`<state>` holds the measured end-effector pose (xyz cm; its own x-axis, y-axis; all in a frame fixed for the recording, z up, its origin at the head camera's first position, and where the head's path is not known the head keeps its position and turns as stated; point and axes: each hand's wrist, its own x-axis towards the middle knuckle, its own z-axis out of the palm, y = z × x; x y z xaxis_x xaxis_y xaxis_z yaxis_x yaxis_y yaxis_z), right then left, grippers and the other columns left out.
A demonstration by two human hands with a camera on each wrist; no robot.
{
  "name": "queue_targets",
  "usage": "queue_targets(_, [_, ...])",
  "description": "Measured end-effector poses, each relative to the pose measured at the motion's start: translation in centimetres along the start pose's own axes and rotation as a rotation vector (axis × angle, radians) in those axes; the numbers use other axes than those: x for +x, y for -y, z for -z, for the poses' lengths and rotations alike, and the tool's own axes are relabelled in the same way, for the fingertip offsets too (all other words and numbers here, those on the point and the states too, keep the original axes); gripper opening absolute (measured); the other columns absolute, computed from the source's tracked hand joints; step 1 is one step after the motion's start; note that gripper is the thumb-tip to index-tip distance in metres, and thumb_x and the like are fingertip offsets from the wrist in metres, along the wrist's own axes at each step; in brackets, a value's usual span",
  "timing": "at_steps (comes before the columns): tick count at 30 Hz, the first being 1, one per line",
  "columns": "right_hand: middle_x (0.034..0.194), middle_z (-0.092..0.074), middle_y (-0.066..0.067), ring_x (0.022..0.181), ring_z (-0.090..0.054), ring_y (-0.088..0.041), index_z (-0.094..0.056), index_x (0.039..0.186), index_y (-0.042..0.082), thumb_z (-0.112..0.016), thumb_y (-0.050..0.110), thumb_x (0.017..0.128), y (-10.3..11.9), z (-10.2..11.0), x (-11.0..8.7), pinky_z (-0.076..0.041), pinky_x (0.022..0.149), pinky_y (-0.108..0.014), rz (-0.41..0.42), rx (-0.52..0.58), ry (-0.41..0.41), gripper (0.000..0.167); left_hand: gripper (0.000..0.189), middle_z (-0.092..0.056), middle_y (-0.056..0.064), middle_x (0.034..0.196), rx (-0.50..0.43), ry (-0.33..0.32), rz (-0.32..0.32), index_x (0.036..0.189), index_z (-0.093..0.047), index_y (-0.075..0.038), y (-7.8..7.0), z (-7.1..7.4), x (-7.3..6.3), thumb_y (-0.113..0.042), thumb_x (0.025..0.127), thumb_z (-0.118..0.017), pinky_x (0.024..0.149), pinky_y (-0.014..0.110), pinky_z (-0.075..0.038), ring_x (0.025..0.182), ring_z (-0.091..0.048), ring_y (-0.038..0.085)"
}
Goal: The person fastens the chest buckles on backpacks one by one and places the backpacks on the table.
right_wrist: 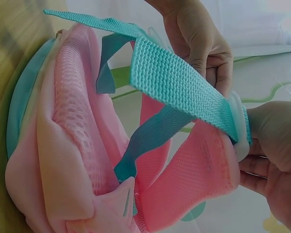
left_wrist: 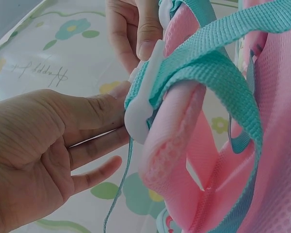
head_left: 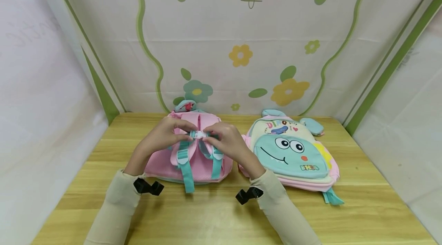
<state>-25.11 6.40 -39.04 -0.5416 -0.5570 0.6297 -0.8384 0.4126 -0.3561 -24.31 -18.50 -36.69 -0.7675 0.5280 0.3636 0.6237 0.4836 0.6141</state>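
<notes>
A pink backpack lies with its mesh back and shoulder straps facing up. Above it, both hands meet at a small white buckle on teal webbing between the two straps. My left hand pinches the buckle's left side with thumb and fingers. On the other side, my right hand pinches the right part. Whether the two halves are clipped together is hidden by the fingers. White strap adjusters hold teal webbing on the pink padded straps; loose webbing ends hang down.
To the right, a second backpack lies front up, with a teal cartoon face and pink sides. Both bags are on a wooden table. A white curtain with flowers and green lines stands behind the table.
</notes>
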Motion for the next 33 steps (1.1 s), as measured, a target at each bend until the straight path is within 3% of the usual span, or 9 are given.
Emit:
queue_targets(4, [0.095, -0.078, -0.004, 0.084, -0.072, -0.017, -0.079, 0.101, 0.006, -0.082, 0.014, 0.086, 0.07, -0.01, -0.05, -0.059, 0.078, -0.028, 0.003, 0.004, 0.0, 0.018, 0.029, -0.08, 0.003, 0.101, -0.001, -0.001, 0.005, 0.109, -0.079, -0.009, -0.06, -0.06, -0.04, -0.004, 0.082, -0.084, 0.086, 0.032, -0.056, 0.094, -0.075, 0.018])
queue_targets(11, [0.094, -0.078, -0.004, 0.083, -0.071, -0.017, -0.079, 0.101, 0.006, -0.082, 0.014, 0.086, 0.14, -0.03, -0.04, -0.059, 0.076, -0.028, 0.006, 0.013, -0.007, 0.017, 0.029, -0.08, 0.004, 0.101, -0.012, -0.001, 0.013, 0.109, -0.079, -0.007, -0.26, -0.11, 0.0, -0.001, 0.081, -0.084, 0.088, 0.05, -0.058, 0.095, -0.075, 0.019])
queue_targets(33, [0.097, -0.078, -0.005, 0.085, -0.073, -0.018, -0.079, 0.104, 0.005, -0.081, 0.011, 0.087, 0.53, -0.17, -0.04, -0.06, 0.078, -0.029, -0.032, 0.028, 0.039, 0.018, 0.028, -0.08, 0.004, 0.1, -0.029, 0.006, -0.013, 0.107, -0.079, -0.007, -0.33, -0.2, 0.2, -0.003, 0.08, -0.084, 0.087, 0.054, -0.057, 0.093, -0.076, 0.018])
